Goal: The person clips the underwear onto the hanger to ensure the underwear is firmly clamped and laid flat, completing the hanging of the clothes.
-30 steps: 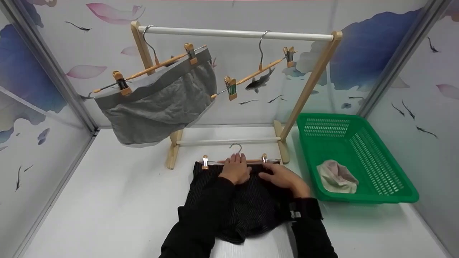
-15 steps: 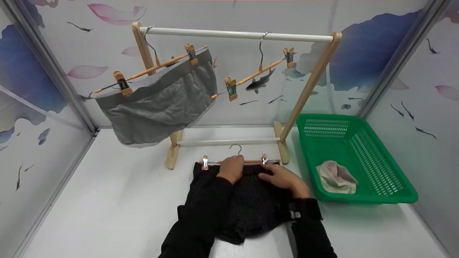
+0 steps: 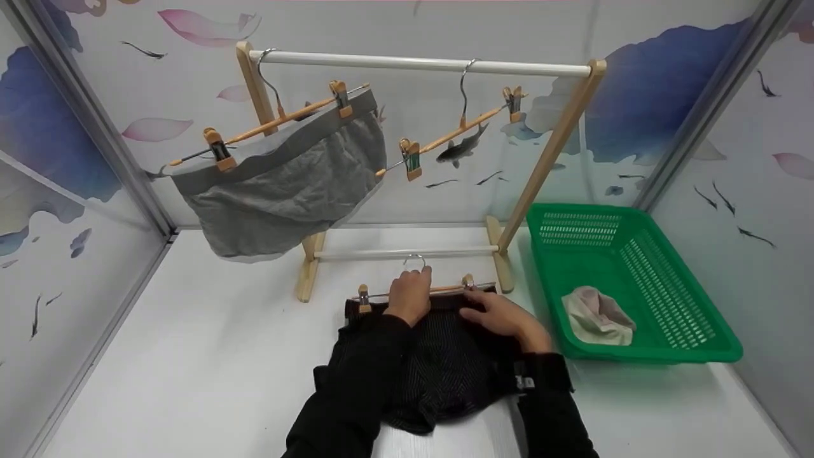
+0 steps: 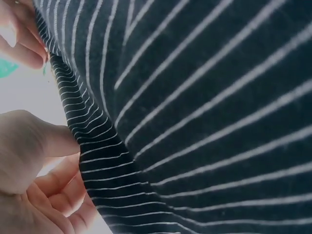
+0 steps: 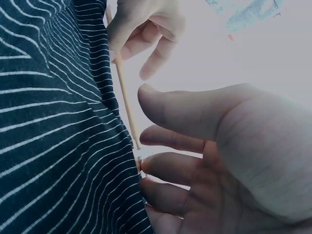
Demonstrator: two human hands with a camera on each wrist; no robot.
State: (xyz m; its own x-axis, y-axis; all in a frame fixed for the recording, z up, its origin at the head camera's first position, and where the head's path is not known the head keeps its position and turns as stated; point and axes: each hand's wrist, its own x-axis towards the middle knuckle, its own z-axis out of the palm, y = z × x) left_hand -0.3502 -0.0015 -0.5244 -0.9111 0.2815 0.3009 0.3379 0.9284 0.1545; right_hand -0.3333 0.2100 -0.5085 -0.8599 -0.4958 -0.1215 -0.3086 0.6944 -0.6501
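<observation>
Black shorts (image 3: 451,362) with thin pale stripes lie on the white table, clipped by the waistband to a wooden clip hanger (image 3: 447,290). My left hand (image 3: 410,296) grips the middle of that hanger, just below its metal hook (image 3: 414,257). The right wrist view shows this left hand (image 5: 146,29) curled at the thin wooden bar (image 5: 126,97). Near the right clip (image 3: 469,282), my right hand (image 3: 502,315) rests at the waistband. Its fingers (image 5: 170,168) are fairly straight, with fingertips right at the clip and the waistband edge.
A wooden rack with a white rail (image 3: 381,62) stands behind. Grey shorts (image 3: 286,184) hang from it at left, and a bare clip hanger (image 3: 458,132) at right. On the right, a green basket (image 3: 699,305) holds a crumpled pale cloth (image 3: 598,315).
My left hand has gone from lying flat over the waistband to gripping the hanger's middle. The hanger's left end and clip have shifted slightly toward me. My right hand has stayed put.
</observation>
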